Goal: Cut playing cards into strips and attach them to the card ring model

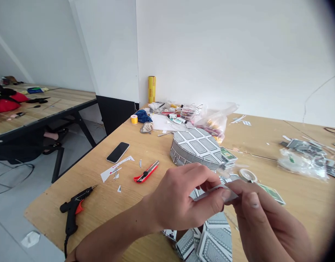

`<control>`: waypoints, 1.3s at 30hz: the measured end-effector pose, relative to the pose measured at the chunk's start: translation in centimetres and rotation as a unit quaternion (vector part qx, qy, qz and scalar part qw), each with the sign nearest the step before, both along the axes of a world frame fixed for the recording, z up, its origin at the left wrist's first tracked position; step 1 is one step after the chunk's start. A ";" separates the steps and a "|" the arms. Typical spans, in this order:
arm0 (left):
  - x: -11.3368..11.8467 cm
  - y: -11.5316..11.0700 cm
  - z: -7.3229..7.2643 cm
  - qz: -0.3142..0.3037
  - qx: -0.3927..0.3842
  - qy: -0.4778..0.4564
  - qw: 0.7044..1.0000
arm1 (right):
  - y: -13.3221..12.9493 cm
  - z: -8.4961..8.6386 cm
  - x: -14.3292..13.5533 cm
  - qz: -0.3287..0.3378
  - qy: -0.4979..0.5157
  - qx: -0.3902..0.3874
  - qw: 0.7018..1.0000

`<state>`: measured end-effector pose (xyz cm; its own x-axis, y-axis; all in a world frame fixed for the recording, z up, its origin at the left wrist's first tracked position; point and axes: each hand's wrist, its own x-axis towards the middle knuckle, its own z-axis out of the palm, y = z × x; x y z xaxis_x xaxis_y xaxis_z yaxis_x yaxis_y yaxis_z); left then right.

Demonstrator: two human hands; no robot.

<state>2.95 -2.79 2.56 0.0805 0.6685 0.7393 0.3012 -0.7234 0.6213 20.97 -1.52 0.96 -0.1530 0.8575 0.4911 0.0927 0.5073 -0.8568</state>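
Note:
A small piece of playing card [208,193] is pinched between the thumb and fingers of my left hand [184,194]. My right hand [265,214] meets it at its right end, thumb and fingers closed on the tip. Below both hands lies a structure of overlapping grey-patterned playing cards [215,236], partly hidden by my left hand. Just beyond them sits a round box [196,147] covered in the same patterned cards. A roll of white tape [248,175] and a green card [272,193] lie beyond my right hand.
On the left are a black glue gun [73,209], a phone [118,152], a red cutter [146,172] and card scraps [113,171]. A yellow roll [152,89] and plastic bag [216,118] stand behind. Loose cards [306,147] lie right. Another person's foot [51,135] shows far left.

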 end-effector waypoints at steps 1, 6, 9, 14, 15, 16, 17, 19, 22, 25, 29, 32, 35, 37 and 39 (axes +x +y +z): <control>-0.1 0.2 -0.1 0.004 -0.002 0.009 1.000 | 0.2 0.0 -0.1 0.006 0.006 -0.007 1.000; -0.8 0.9 -0.1 0.032 -0.003 0.050 0.998 | 1.4 -0.4 -0.9 0.031 0.027 -0.050 0.998; -1.2 0.9 0.0 0.035 -0.011 0.072 0.997 | 1.9 -1.4 -0.9 0.025 0.049 -0.069 0.996; -1.6 0.5 0.6 0.032 -0.038 0.098 0.994 | 1.7 -2.6 -0.8 -0.015 0.058 -0.093 0.994; -1.5 0.4 0.7 0.031 -0.040 0.098 0.994 | 1.5 -2.5 -0.9 -0.020 0.056 -0.087 0.994; -1.5 0.3 0.7 0.029 -0.039 0.097 0.994 | 1.4 -2.2 -0.9 -0.027 0.052 -0.075 0.995; -1.3 0.2 0.7 0.025 -0.035 0.093 0.995 | 1.2 -1.9 -0.9 -0.037 0.048 -0.059 0.996; -1.0 0.1 0.5 0.020 -0.026 0.083 0.996 | 0.9 -1.1 -0.8 -0.053 0.035 -0.025 0.998; -0.5 0.0 0.4 0.021 -0.020 0.069 0.997 | 0.5 -0.1 -0.5 -0.045 0.007 0.003 0.999; 0.0 -0.2 0.4 0.024 -0.029 0.050 0.998 | 0.1 0.5 -0.1 -0.020 0.006 -0.003 1.000; 0.4 -0.4 0.4 0.020 -0.061 0.019 0.998 | -0.3 0.9 0.4 -0.003 0.036 -0.051 0.998; 0.6 -0.5 0.1 0.008 -0.086 0.007 0.996 | -0.3 1.1 0.6 0.026 0.046 -0.068 0.996; 0.6 -0.5 -0.2 0.005 -0.099 0.011 0.995 | -0.3 1.4 0.7 0.036 0.052 -0.063 0.996; 0.5 -0.4 -0.3 0.020 -0.063 0.021 0.998 | -0.3 1.5 0.8 0.027 0.042 -0.038 0.998; 0.2 -0.2 -0.4 0.048 0.000 0.029 0.998 | -0.3 1.7 0.8 0.014 0.031 -0.021 0.999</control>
<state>3.14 -2.96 2.17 0.0585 0.6745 0.7360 0.4044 -0.6900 0.6003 21.73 -1.86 2.64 -0.1478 0.8729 0.4650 0.0242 0.4732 -0.8806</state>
